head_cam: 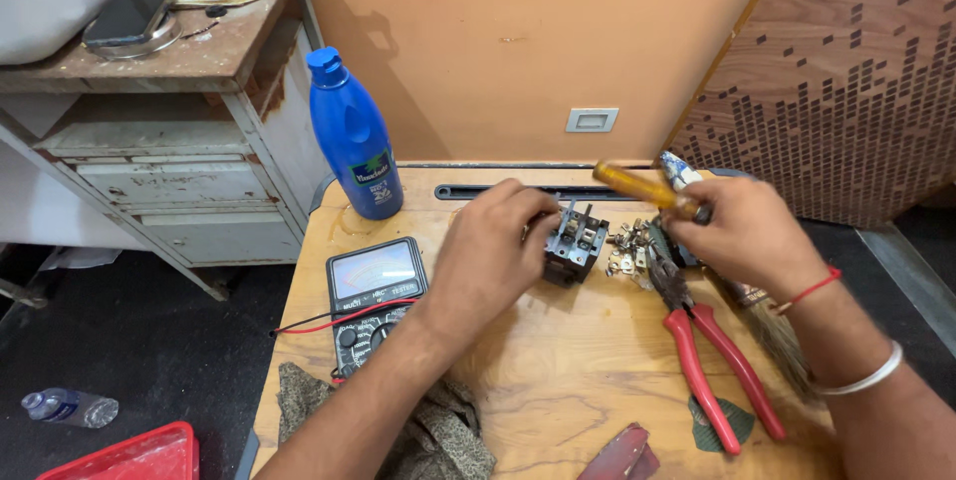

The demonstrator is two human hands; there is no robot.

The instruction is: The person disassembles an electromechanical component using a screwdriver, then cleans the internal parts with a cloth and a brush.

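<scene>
— What has the left hand got?

— It is closed round a small black switch block with metal contacts, held just above the wooden table, near the middle of the far edge, open face tilted toward the right.

— And the right hand?

— Fingers wrapped round a screwdriver with a yellow handle. Its long axis runs from the far left down toward the near right; the tip is hidden under the fist.

— How do the two lie?

— The block sits left of the right hand, apart, with a heap of small metal parts between. The left hand is the nearer; it touches the block.

— Anything else close?

— Red-handled pliers near the right edge, a multimeter by the left edge, a blue bottle at the far left corner.
</scene>
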